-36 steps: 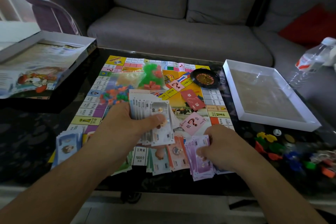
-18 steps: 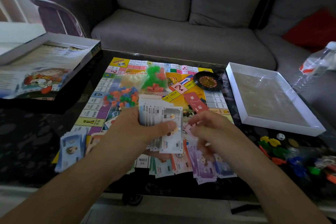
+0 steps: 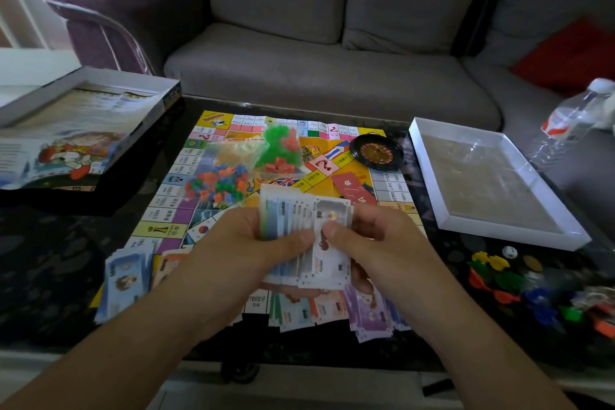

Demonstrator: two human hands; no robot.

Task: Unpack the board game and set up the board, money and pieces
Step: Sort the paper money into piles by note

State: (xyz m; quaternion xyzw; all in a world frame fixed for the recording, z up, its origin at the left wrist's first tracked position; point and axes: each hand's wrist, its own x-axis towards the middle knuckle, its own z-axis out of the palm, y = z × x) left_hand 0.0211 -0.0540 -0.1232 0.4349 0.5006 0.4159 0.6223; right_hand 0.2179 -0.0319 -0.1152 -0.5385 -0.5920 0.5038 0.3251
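The colourful game board (image 3: pixel 173 196) lies unfolded on the dark table. My left hand (image 3: pixel 246 243) grips a fanned stack of play money (image 3: pixel 309 236) above the board's near edge. My right hand (image 3: pixel 372 240) pinches the top white note of that stack between thumb and fingers. Sorted piles of notes lie along the near edge: blue (image 3: pixel 123 280), green and orange (image 3: pixel 299 309), purple (image 3: pixel 366 316). Bags of small plastic pieces (image 3: pixel 216 183) and green and red pieces (image 3: pixel 279 150) sit on the board, beside a black roulette wheel (image 3: pixel 376 153) and a red card deck (image 3: pixel 352 190).
The box lid (image 3: pixel 83 130) with printed art lies at the left, the white box tray (image 3: pixel 499 230) at the right. Loose coloured tokens (image 3: pixel 492 273) and a die (image 3: pixel 509 251) lie at the near right. A water bottle (image 3: pixel 572 116) stands by the grey sofa (image 3: pixel 332 70).
My right hand left the purple pile on the table, rose and came over to the stack in my left hand, where it now pinches the top note.
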